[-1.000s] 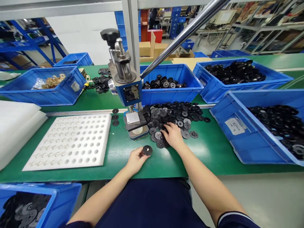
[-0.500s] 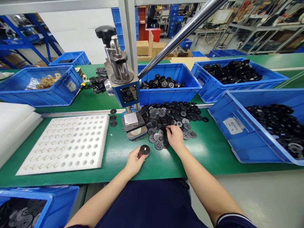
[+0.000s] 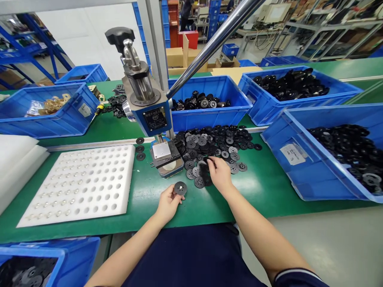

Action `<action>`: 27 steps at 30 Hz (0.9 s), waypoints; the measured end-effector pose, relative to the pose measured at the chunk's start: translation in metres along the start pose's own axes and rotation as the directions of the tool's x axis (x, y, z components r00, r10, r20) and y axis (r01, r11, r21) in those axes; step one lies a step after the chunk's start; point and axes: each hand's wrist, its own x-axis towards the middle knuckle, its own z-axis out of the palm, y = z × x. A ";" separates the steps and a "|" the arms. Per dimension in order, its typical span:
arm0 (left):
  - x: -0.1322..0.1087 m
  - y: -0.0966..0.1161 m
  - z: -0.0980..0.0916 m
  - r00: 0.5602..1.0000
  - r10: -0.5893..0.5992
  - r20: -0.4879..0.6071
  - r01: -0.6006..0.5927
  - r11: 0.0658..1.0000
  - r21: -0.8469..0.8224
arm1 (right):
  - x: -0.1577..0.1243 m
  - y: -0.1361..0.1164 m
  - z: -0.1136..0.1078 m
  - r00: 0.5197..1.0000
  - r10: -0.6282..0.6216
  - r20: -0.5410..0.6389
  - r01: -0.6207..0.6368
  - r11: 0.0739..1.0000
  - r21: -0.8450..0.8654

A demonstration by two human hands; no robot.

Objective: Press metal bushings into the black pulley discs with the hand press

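My left hand (image 3: 167,203) is closed on the edge of a black disc (image 3: 177,190) with a small pale pin in its middle. The disc is held tilted just above the green bench, in front of the hand press (image 3: 155,119). At the near edge of a heap of black discs (image 3: 202,141), my right hand (image 3: 220,172) pinches a dark disc (image 3: 206,159), partly hidden by the fingers. Below those fingertips the picture is smeared by motion. A silvery metal block (image 3: 162,150) rests on the press base.
A white foam tray (image 3: 128,179) with rows of holes, several filled with small pale parts, lies left. Three loose discs (image 3: 140,148) lie between tray and press. Blue bins (image 3: 209,117) line the back; a large blue bin (image 3: 278,159) stands right. The press lever (image 3: 215,44) slants overhead.
My right hand has drawn back slightly from the heap, with a dark disc now showing at its fingertips. The disc in my left hand has tilted more toward the camera. The view has shifted slightly.
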 end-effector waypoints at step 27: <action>-0.001 0.000 -0.001 0.999 0.032 0.011 -0.032 0.999 0.043 | -0.086 -0.042 -0.016 0.913 -0.149 0.380 0.175 0.984 -0.033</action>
